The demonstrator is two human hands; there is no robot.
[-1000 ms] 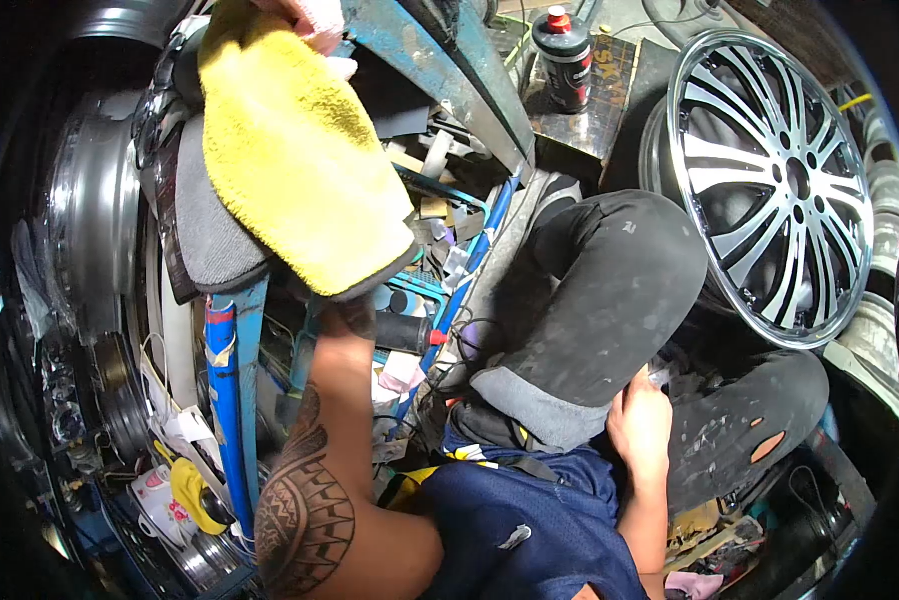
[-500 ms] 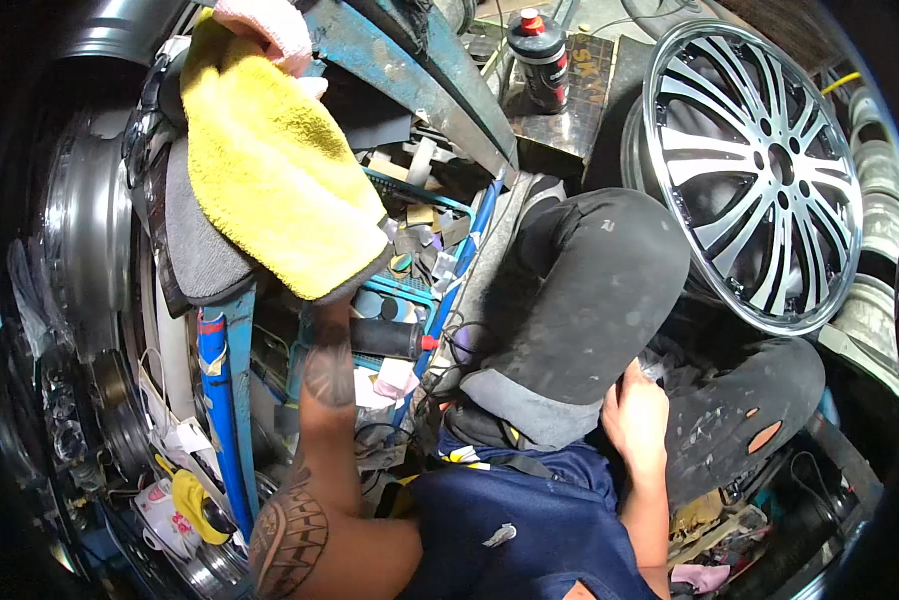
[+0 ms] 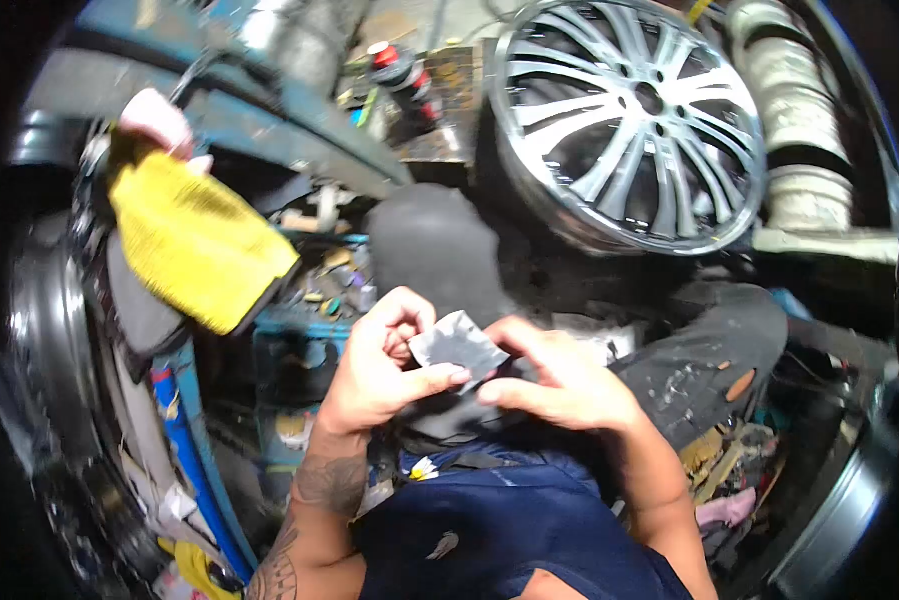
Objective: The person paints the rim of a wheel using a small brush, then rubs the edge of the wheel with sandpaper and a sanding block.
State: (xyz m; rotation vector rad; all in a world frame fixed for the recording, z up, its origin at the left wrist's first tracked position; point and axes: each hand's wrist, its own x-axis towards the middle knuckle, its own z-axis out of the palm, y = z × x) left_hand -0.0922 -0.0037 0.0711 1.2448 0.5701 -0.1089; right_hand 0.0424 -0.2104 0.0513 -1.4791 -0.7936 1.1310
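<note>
A small grey square of sandpaper (image 3: 458, 347), its surface patchy, is held up in front of my lap. My left hand (image 3: 375, 370) grips it from the left, the thumb lying across its lower edge and the fingers curled. At its right edge, my right hand (image 3: 570, 385) has curled fingers and a thumb against the sheet; their exact contact is blurred. Beyond my hands, a multi-spoke alloy wheel (image 3: 660, 140) leans with its polished face towards me.
A yellow towel (image 3: 195, 240) and a pink cloth (image 3: 157, 120) hang at the left on a blue metal frame (image 3: 185, 430). A dark bottle with a red-and-white cap (image 3: 405, 85) stands on a box. Stacked silvery cylinders (image 3: 808, 140) lie at right.
My left hand has come from behind the yellow towel to my lap. My right hand has moved left from beside my knee, and the sandpaper is now visible between both hands. The view has shifted.
</note>
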